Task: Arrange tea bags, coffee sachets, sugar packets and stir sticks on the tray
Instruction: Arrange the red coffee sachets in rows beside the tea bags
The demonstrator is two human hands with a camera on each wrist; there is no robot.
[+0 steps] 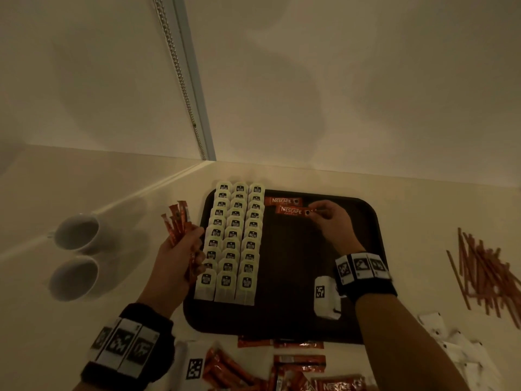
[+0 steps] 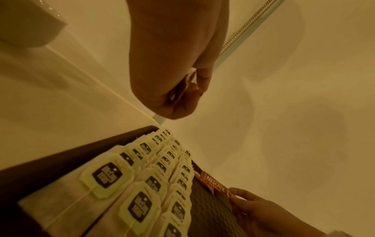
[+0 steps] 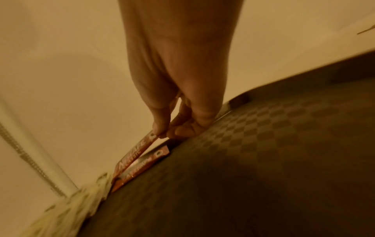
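A coffee sachet [image 1: 293, 211] is pinched by the right hand [image 1: 332, 221] beside the tea bags [image 1: 234, 238] to start a row; spare sachets [image 1: 179, 221] are gripped by the left hand [image 1: 180, 255].

Your left hand [image 2: 172, 64] fills the top of the picture, its fingers curled round a bunch of sachets [image 2: 190, 85] whose ends barely show. Below it, tea bags [image 2: 146, 184] lie in overlapping rows on the dark tray [image 2: 61, 158]. At the lower right, your right hand [image 2: 261, 213] pinches the end of a Nescafe sachet [image 2: 216, 186] just beside the tea bags.
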